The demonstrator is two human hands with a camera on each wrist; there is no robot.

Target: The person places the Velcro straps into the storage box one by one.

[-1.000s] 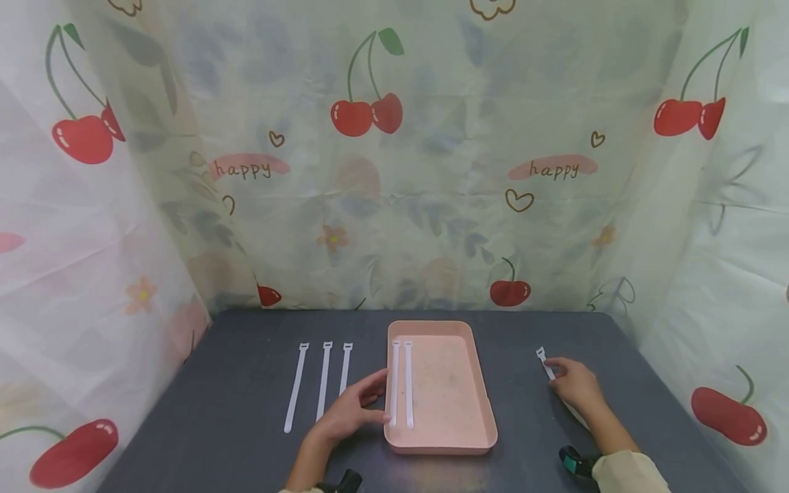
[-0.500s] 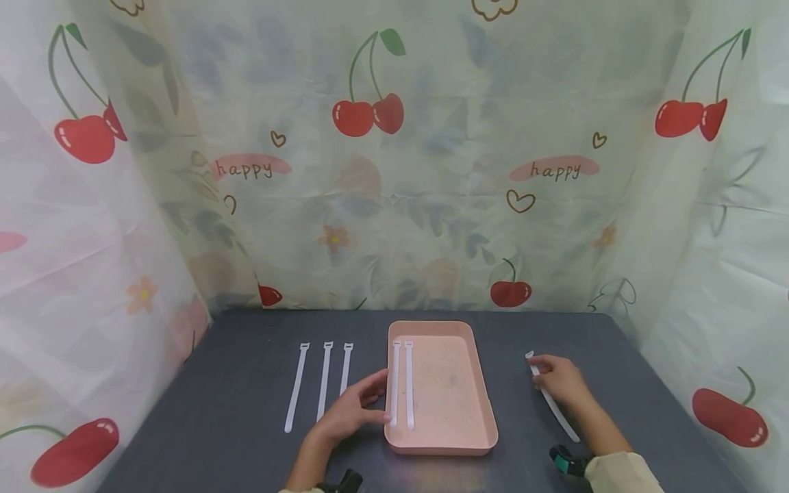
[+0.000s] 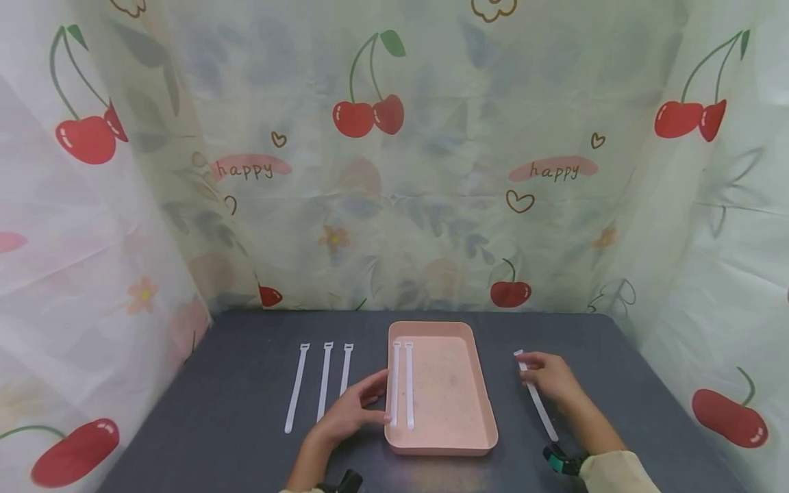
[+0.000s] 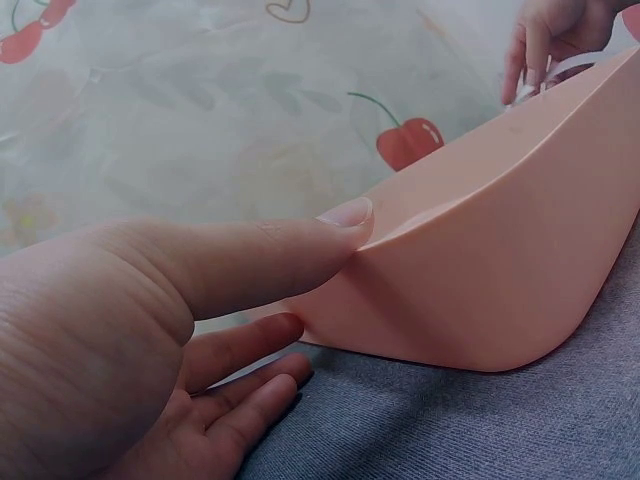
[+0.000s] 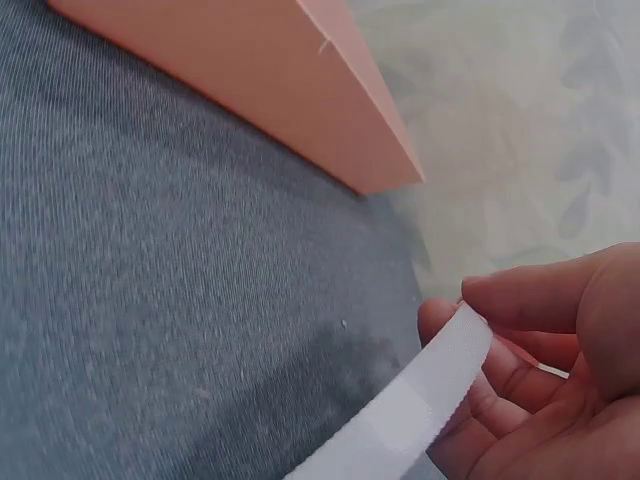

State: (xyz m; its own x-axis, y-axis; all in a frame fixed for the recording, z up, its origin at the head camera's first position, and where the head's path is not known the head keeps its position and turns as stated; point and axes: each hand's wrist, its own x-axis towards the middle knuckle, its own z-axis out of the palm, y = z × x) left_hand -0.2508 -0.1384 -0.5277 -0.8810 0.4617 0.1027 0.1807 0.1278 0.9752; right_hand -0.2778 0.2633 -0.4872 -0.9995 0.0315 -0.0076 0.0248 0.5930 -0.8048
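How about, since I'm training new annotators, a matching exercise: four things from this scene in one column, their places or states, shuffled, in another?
Column one
1. Left hand
2. Right hand
3. Pink tray
4. Curtain

Column two
A. Printed with cherries
B. Pinching a white strap
C. Thumb at the tray's rim
D. On the dark table, between the two hands

Pairs: 1-C, 2-B, 3-D, 4-A

The word "happy" reads twice on the curtain (image 3: 425, 226): on a pink patch (image 3: 251, 167) upper left and a second patch (image 3: 553, 168) upper right.
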